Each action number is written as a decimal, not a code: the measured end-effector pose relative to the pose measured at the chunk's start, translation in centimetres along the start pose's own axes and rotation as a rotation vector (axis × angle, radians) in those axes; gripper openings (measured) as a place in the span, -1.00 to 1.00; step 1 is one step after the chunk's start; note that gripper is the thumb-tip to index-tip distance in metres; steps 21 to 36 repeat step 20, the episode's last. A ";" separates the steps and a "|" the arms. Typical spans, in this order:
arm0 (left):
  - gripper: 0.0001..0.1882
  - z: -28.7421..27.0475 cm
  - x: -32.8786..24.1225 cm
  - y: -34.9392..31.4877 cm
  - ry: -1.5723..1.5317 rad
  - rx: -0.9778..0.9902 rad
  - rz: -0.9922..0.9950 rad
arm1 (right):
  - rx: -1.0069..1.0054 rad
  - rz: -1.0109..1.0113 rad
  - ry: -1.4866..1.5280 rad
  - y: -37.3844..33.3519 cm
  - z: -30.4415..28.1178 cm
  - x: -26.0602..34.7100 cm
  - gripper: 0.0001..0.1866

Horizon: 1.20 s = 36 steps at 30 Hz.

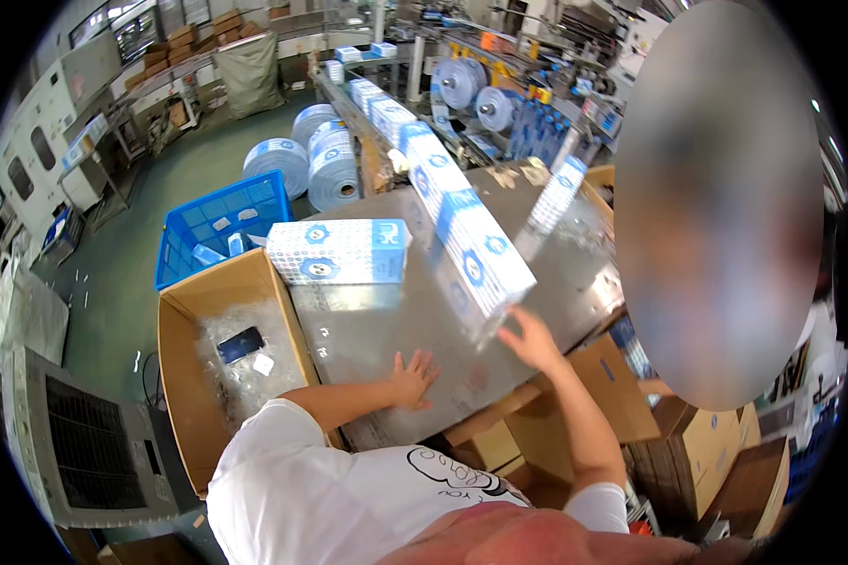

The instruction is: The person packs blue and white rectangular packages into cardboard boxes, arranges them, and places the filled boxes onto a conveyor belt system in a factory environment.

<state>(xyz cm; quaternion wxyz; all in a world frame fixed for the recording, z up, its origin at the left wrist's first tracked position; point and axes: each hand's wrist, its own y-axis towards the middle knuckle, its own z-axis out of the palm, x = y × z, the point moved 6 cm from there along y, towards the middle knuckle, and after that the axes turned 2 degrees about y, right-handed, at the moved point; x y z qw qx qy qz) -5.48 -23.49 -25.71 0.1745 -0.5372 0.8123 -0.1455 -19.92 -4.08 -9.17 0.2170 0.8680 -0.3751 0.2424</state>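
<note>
A row of long white-and-blue printed packs runs end to end down the metal table toward me. My right hand is at the near end of this row, thumb and fingers apart; whether it touches the last pack is hard to tell. With fingers spread, my left hand is over the table's near part and holds nothing. Another white-and-blue pack lies crosswise on the left of the table. Farther right, a narrow pack stands on the table, slightly blurred.
At my left, an open carton holds clear plastic film and a dark phone. Behind it sits a blue crate with small packs. Big film rolls stand on the floor. Brown cartons are at lower right, near a blurred person-like shape.
</note>
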 end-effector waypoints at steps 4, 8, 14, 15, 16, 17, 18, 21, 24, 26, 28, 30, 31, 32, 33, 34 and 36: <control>0.00 -1.8 1.8 0.3 -0.079 0.071 0.148 | -0.084 0.325 -0.606 11.5 1.3 -4.1 0.13; 0.05 -5.7 7.0 1.1 -0.278 -0.279 0.100 | 0.048 0.426 -0.322 11.1 5.0 -5.7 0.25; 0.14 -16.7 6.9 -1.4 0.086 -0.577 0.342 | 0.716 0.073 0.181 6.6 5.9 6.5 -0.09; 0.14 -16.5 6.7 -0.8 0.124 -0.527 0.365 | 0.788 0.290 0.363 7.6 7.1 4.1 -0.30; 0.18 -15.3 6.8 0.5 -0.010 -0.323 0.347 | 0.722 0.255 0.241 10.6 6.8 2.7 -0.35; 0.18 -15.4 6.7 0.7 -0.035 -0.356 0.387 | 0.654 0.221 0.120 14.2 6.4 1.0 -0.40; 0.18 -15.2 6.4 0.7 -0.056 -0.381 0.448 | 0.246 -0.015 -0.238 17.8 5.9 -3.9 -0.40; 0.19 -14.0 7.7 1.0 -0.047 -0.332 0.427 | -0.085 0.031 -0.502 24.9 5.4 -2.1 -0.08; 0.19 -14.0 7.7 1.0 -0.047 -0.332 0.427 | -0.085 0.031 -0.502 24.9 5.4 -2.1 -0.08; 0.19 -14.0 7.7 1.0 -0.047 -0.332 0.427 | -0.085 0.031 -0.502 24.9 5.4 -2.1 -0.08; 0.19 -14.0 7.7 1.0 -0.047 -0.332 0.427 | -0.085 0.031 -0.502 24.9 5.4 -2.1 -0.08; 0.19 -14.0 7.7 1.0 -0.047 -0.332 0.427 | -0.085 0.031 -0.502 24.9 5.4 -2.1 -0.08; 0.19 -14.0 7.7 1.0 -0.047 -0.332 0.427 | -0.085 0.031 -0.502 24.9 5.4 -2.1 -0.08; 0.19 -14.0 7.7 1.0 -0.047 -0.332 0.427 | -0.085 0.031 -0.502 24.9 5.4 -2.1 -0.08; 0.19 -14.0 7.7 1.0 -0.047 -0.332 0.427 | -0.085 0.031 -0.502 24.9 5.4 -2.1 -0.08; 0.19 -14.0 7.7 1.0 -0.047 -0.332 0.427 | -0.085 0.031 -0.502 24.9 5.4 -2.1 -0.08; 0.19 -14.0 7.7 1.0 -0.047 -0.332 0.427 | -0.085 0.031 -0.502 24.9 5.4 -2.1 -0.08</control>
